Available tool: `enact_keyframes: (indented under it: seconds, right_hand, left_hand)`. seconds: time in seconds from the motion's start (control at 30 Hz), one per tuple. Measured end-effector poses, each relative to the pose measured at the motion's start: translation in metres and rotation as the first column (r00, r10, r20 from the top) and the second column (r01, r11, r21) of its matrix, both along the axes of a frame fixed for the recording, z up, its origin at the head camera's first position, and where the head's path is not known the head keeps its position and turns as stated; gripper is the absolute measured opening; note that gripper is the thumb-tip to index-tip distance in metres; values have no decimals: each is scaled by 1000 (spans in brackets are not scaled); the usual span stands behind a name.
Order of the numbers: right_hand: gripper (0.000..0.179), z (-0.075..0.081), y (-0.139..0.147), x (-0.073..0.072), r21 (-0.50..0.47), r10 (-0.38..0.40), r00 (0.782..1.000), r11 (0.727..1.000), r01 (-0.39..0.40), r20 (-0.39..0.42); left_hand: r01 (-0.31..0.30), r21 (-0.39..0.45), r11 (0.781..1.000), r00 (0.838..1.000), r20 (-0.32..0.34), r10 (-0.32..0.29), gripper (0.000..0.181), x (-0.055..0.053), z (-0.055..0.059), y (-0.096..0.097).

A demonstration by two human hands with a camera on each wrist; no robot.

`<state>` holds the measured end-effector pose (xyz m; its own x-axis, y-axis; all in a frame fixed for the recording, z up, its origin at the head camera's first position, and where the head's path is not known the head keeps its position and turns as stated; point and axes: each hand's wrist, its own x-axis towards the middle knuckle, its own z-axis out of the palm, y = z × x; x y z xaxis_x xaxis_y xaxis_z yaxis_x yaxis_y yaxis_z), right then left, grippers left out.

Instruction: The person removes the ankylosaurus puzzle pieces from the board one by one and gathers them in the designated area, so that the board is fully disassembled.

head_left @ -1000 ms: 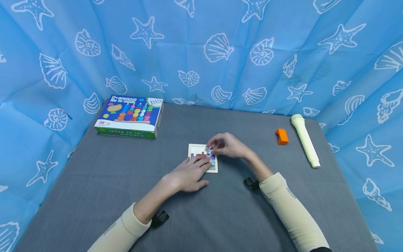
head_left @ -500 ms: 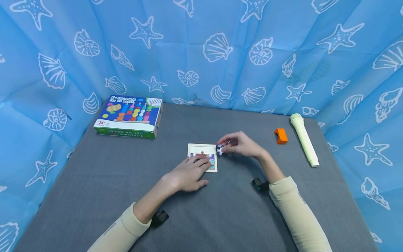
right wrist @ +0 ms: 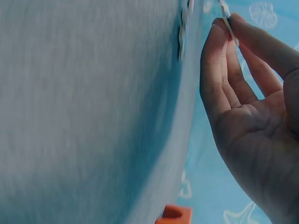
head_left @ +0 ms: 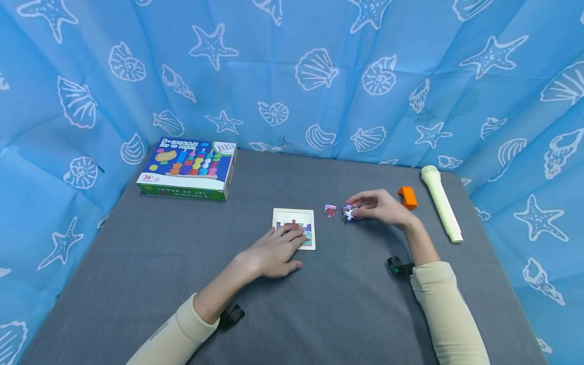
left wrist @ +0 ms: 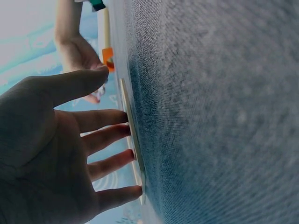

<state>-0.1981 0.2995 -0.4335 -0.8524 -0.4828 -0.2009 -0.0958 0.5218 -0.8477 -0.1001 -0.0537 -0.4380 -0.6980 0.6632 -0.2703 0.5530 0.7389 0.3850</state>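
A small puzzle tray (head_left: 288,216) with a pale frame lies mid-table; its upper part is bare and a colourful picture fills the lower part. My left hand (head_left: 271,255) rests across the lower picture, hiding some of it. In the left wrist view, its fairly straight fingertips touch the tray's edge (left wrist: 134,135). To the right, my right hand (head_left: 382,209) pinches a white-and-purple puzzle piece (head_left: 349,213) between thumb and fingers, raised off the cloth in the right wrist view. A pink-and-brown puzzle piece (head_left: 330,211) lies between the tray and that hand.
An orange arch-shaped block (head_left: 409,198) sits just beyond my right hand. Farther right is a pale yellow stick (head_left: 441,204) with a thicker end. A boxed bead set (head_left: 187,170) lies at the back left. Blue shell-print curtain (head_left: 274,76) borders the grey cloth-covered table (head_left: 292,314).
My right hand has lifted the white-and-purple piece out of the tray and carried it right, uncovering the loose pink-and-brown piece. My left hand stays on the tray.
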Motion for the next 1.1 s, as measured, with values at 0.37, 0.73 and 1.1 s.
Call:
enact_keyframes:
  seconds: [0.37,0.73,1.1]
  right_hand:
    - [30,-1,27,-2,60,-57,998,997,56,21]
    - [27,-3,31,-2,135,-76,996,987,82,-48]
    - [29,1,30,2,200,-107,988,971,129,-115]
  left_hand:
    - [-7,-8,1000,1000,8,7,66,1,1,1]
    - [-7,-1,1000,1000,6,7,65,0,0,-1]
    - [40,46,998,999,21,-41,68,-3,1,-8]
